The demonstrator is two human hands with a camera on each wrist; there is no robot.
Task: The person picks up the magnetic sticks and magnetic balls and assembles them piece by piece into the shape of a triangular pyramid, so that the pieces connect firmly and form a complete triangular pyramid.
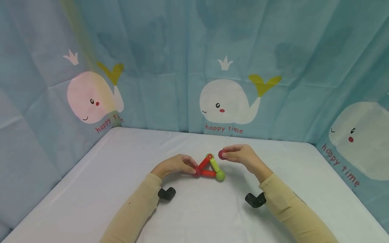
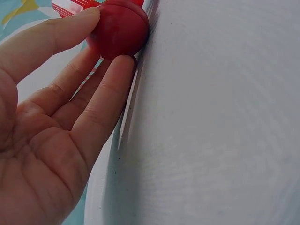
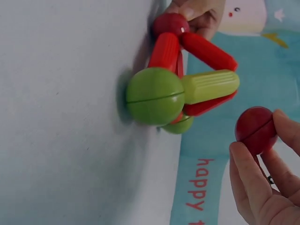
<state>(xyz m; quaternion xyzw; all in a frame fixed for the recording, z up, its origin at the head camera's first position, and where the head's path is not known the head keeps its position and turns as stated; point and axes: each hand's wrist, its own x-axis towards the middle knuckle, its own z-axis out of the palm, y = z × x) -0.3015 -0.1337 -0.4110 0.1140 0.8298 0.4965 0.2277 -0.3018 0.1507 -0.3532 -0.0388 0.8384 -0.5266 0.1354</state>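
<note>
My left hand (image 1: 179, 164) pinches a red ball (image 2: 123, 29) at one corner of a ball-and-rod construction toy on the table. From that ball, a red rod (image 1: 208, 173) runs to a green ball (image 3: 155, 96). A second green ball (image 3: 179, 125) sits behind, partly hidden. Another red rod (image 3: 209, 50) and a yellow-green rod (image 3: 211, 86) rise from the corners, leaning toward each other at the top, with one more red rod partly hidden behind. My right hand (image 1: 244, 156) holds a loose red ball (image 3: 256, 130) between thumb and fingers, raised apart from the toy, on its right.
White cloth covers the table (image 1: 188, 212). A blue curtain (image 1: 170, 98) with printed whales stands along the back and sides. Black curved pieces (image 1: 166, 193) stick out at both sleeves.
</note>
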